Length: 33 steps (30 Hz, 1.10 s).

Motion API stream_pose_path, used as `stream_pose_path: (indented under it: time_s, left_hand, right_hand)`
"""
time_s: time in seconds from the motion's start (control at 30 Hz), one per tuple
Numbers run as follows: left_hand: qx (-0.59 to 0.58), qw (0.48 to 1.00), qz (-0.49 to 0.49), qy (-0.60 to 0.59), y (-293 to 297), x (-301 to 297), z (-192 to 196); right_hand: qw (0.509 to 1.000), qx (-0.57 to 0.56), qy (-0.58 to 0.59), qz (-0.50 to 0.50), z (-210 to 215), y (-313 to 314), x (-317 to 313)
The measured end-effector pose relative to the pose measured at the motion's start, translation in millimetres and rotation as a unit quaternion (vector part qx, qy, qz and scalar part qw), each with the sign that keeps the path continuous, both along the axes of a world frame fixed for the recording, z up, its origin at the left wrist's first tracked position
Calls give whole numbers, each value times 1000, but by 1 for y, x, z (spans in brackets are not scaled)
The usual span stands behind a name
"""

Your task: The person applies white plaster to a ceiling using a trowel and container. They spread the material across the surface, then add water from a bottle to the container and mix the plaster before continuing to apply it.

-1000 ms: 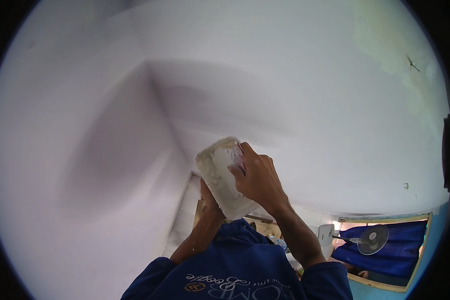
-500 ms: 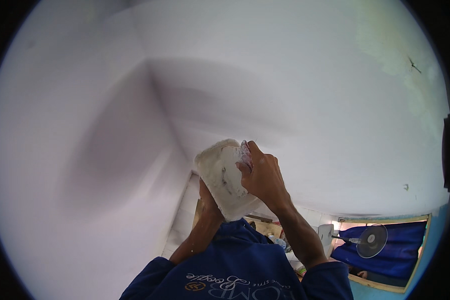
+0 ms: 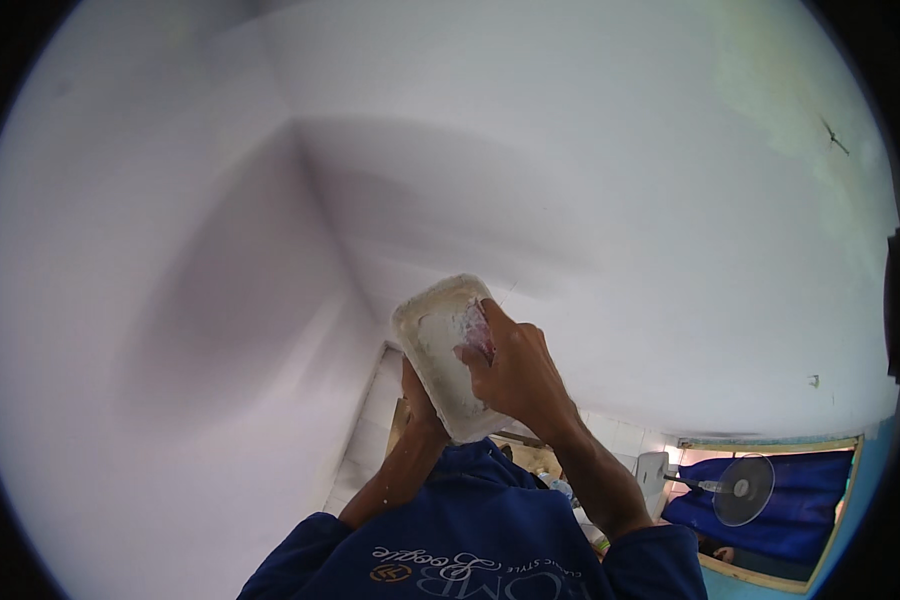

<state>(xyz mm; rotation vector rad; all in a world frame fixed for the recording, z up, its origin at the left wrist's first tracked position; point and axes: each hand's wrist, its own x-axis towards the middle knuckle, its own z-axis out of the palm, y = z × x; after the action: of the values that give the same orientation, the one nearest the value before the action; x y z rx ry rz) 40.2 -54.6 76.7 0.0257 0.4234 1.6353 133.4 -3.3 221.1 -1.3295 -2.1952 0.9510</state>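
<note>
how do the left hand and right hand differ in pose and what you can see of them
The left hand supports the whitish tray from its left and underside; the right hand is over the tray's right side.
The left hand's fingers are mostly hidden behind the tray, while the right hand's back and thumb show, gripping a reddish, white-smeared object.
Both hands are bare.

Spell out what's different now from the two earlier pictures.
The right hand and its white-smeared reddish tool shifted right toward the rim of the white tray, then back left and slightly down over its inside. The fan shows a rounder face, apparently turned slightly. Nothing was taken up or let go. Unchanged: the left hand supporting the tray, which has barely moved.
</note>
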Motion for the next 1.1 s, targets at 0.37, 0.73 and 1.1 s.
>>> stream_pose_path:
  time_s: [0.37,0.73,1.1]
  left_hand:
    - [3,1000,-18,-16,11,2,19]
    - [9,1000,-8,-4,25,29,14]
    - [3,999,-17,-29,19,18,7]
  right_hand:
    - [1000,15,-7,-16,6,15,8]
    - [1000,21,-4,2,8,25,26]
    - [998,-29,-50,-12,8,27,17]
